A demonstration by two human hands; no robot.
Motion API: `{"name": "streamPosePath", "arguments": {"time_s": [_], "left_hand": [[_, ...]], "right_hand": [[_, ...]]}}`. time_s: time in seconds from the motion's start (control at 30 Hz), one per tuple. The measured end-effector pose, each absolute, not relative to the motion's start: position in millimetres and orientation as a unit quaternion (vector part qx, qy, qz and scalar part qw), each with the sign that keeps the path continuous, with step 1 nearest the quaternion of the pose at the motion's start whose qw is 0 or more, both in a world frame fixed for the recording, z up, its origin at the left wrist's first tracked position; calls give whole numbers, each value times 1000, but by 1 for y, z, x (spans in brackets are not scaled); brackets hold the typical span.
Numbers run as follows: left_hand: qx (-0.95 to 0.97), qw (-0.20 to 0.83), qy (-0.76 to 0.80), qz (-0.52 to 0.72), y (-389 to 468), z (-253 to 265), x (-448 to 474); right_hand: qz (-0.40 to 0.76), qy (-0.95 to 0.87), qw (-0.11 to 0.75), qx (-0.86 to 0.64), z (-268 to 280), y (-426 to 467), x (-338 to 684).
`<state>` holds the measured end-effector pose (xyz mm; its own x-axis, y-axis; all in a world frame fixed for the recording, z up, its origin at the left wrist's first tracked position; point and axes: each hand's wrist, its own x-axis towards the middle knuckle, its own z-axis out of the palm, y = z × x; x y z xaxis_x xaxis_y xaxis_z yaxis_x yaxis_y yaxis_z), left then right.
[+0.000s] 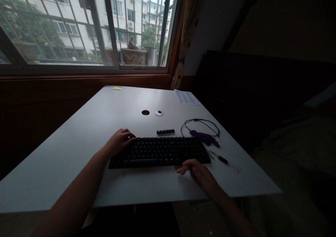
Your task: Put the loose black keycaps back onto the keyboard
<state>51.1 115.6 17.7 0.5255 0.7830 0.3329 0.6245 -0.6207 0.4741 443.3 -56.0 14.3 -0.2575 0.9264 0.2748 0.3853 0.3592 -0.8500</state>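
A black keyboard (160, 153) lies flat on the white table. My left hand (121, 141) is at its back left corner, fingers bent together over the edge; the thumb is mostly hidden. By the keyboard's front edge, right of its middle, is my right hand (196, 172). Its fingers are loosely bent and apart, with nothing visible between them. Just behind the keyboard sits a short row of black keycaps (165, 131). A thin tool with a black handle and wire loop (223, 159) lies to the right of the keyboard.
A purple cloth (204, 138) and a coiled black cable (201, 120) lie at the right. Farther back are a round hole (145, 112) in the white table (126, 102), its white cover (159, 113), a printed sheet (187, 97) and a yellow note (117, 88).
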Motion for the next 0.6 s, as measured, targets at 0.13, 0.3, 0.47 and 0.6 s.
{"name": "streamPosePath", "arguments": {"time_s": [0.13, 0.3, 0.47, 0.6], "left_hand": [[860, 152, 411, 263, 115, 18, 51], [859, 156, 411, 263, 114, 20, 52], [860, 151, 411, 263, 115, 19, 52], [859, 148, 410, 268, 116, 17, 52]], "right_hand": [[374, -730, 366, -439, 20, -56, 442], [528, -608, 400, -438, 0, -58, 454], [456, -640, 410, -462, -4, -57, 460], [344, -722, 385, -461, 11, -53, 452]]}}
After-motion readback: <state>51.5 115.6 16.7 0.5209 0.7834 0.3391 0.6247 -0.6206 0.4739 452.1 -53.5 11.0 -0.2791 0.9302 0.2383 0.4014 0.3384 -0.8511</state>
